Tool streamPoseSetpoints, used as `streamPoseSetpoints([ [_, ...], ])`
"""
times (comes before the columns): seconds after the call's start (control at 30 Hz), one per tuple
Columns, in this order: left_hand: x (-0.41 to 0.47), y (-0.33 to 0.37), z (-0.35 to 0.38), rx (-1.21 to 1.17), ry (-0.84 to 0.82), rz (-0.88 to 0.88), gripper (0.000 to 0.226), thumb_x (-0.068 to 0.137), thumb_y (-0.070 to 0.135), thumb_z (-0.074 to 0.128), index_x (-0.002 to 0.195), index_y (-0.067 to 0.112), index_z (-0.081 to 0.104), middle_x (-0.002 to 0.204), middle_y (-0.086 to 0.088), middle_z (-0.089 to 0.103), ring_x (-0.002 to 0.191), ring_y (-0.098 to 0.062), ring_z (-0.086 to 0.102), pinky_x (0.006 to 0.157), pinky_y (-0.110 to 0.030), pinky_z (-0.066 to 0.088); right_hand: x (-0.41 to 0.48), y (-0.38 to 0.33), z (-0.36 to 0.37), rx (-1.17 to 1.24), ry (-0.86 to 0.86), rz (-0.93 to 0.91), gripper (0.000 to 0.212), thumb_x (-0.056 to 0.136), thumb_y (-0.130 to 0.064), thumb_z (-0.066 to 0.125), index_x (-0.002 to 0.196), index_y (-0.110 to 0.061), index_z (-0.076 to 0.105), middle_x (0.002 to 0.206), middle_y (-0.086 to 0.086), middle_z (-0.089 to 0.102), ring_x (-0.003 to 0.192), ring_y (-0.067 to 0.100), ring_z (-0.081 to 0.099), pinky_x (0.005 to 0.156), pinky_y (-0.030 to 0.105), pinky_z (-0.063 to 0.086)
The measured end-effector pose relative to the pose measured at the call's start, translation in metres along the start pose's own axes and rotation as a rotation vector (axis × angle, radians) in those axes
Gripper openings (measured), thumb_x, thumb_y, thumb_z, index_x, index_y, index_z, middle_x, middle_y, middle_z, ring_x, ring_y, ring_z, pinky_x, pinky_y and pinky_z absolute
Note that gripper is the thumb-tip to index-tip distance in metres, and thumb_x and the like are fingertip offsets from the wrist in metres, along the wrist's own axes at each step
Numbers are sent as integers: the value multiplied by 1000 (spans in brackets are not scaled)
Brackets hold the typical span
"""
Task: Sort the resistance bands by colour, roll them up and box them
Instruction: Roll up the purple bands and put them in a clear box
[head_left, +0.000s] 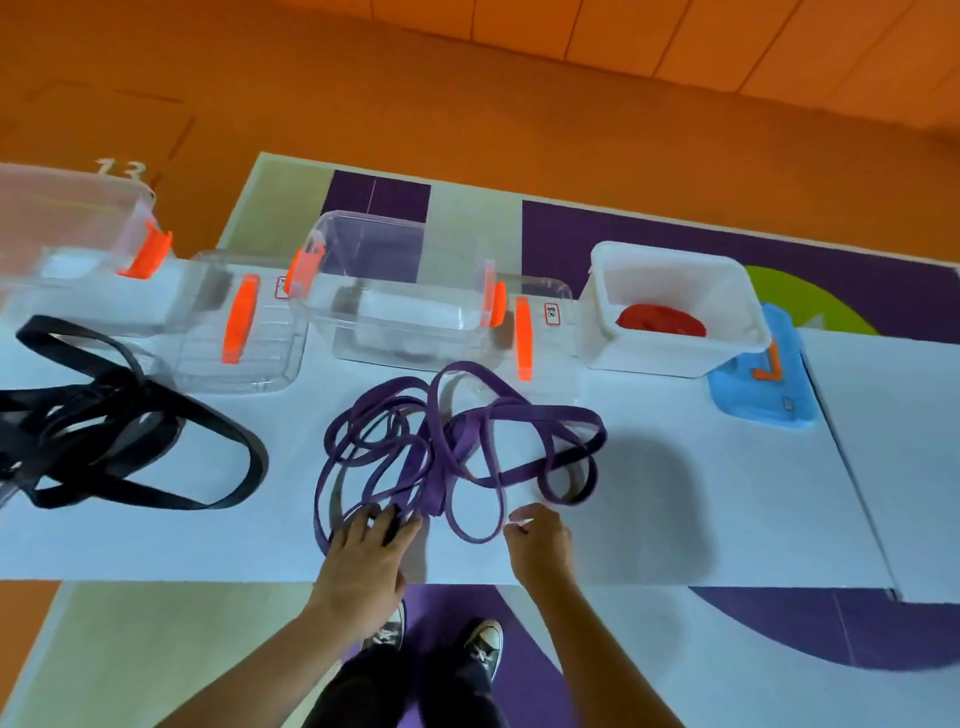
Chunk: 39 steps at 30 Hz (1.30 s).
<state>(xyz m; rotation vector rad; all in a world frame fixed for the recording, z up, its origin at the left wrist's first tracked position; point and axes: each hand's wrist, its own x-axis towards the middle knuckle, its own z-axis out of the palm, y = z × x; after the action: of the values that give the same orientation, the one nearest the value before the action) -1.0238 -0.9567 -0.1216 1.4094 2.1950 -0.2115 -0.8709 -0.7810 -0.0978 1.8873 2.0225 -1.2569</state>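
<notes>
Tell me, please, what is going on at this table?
A person is sorting by colour. The left hand presses on the tangled purple bands; the right hand is curled beside one loop, contact unclear. Black bands lie heaped to the left, and a rolled red band already sits in the white box.

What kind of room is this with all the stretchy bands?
Probably an activity or exercise room, though I can't be sure. Purple resistance bands and black resistance bands lie on a white table, and the floor has bright purple and green shapes painted on it.
</notes>
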Motion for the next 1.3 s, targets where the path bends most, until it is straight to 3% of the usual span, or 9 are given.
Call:
streamPoseSetpoints([
  [0.2, -8, 7, -8, 36, -3, -36, 87, 48, 36, 93, 129, 22, 62, 125, -13, 67, 109, -42, 67, 82, -53, 59, 3, -6, -14, -61, -11, -207, 37, 95, -24, 65, 130, -18, 54, 131, 6, 59, 111, 28, 62, 90, 35, 50],
  [0.37, -11, 19, -9, 6, -60, -73, 69, 93, 40, 62, 154, 23, 35, 165, -11, 24, 147, -44, 29, 118, -55, 30, 24, -26, -10, -151, -122, -296, 64, 95, -30, 65, 150, -17, 35, 145, 6, 50, 125, 30, 56, 96, 38, 50],
  [0.5, -11, 25, -15, 5, -83, -111, 66, 102, 41, 46, 159, 25, 18, 169, -4, 3, 152, -38, 13, 123, -48, 19, 33, -26, -6, -435, -101, -322, 35, 98, -19, 60, 132, -11, 56, 128, 9, 65, 117, 30, 62, 89, 34, 50],
  [0.73, -14, 29, -24, -72, -103, -137, 60, 102, 34, 48, 157, 24, 26, 169, -3, 1, 153, -37, 11, 123, -48, 21, 6, -22, -66, 140, 109, -296, 12, 92, -19, 61, 83, -11, 59, 73, 3, 62, 58, 15, 52, 54, 26, 41],
  [0.83, -16, 33, -37, -189, -41, -135, 56, 100, 31, 51, 153, 24, 35, 168, -4, 9, 152, -35, 18, 122, -47, 28, -20, -39, -109, 251, 256, -422, 5, 90, -9, 62, 88, -10, 58, 72, 4, 65, 61, 12, 57, 54, 15, 42],
  [0.93, -16, 44, -65, -286, 119, -112, 45, 97, 27, 55, 141, 23, 48, 156, -1, 32, 138, -29, 42, 112, -40, 38, -40, -63, -146, 289, 290, -501, 9, 89, -14, 60, 94, -19, 54, 75, 1, 65, 69, 24, 61, 64, 37, 52],
  [1.03, -12, 58, -108, -418, 288, -64, 43, 96, 23, 59, 138, 21, 51, 147, 1, 42, 128, -25, 50, 102, -35, 45, -58, -93, -180, 265, 264, -586, 12, 94, -21, 58, 103, -28, 54, 82, -7, 66, 72, 20, 62, 61, 33, 52],
  [1.17, -13, 79, -177, -626, 467, 88, 62, 94, 25, 64, 150, 29, 37, 147, 5, 43, 132, -20, 45, 112, -36, 39, -81, -127, -222, 279, 320, -641, 4, 97, -22, 60, 99, -24, 58, 78, -15, 62, 69, 10, 59, 51, 6, 43],
  [1.3, -28, 106, -245, -712, 436, 301, 91, 85, 43, 77, 154, 49, 18, 152, 22, 32, 136, -6, 36, 110, -30, 37, -97, -155, -249, 191, 358, -708, 11, 94, -29, 66, 87, -21, 64, 75, -2, 72, 69, 11, 66, 49, 10, 43],
])
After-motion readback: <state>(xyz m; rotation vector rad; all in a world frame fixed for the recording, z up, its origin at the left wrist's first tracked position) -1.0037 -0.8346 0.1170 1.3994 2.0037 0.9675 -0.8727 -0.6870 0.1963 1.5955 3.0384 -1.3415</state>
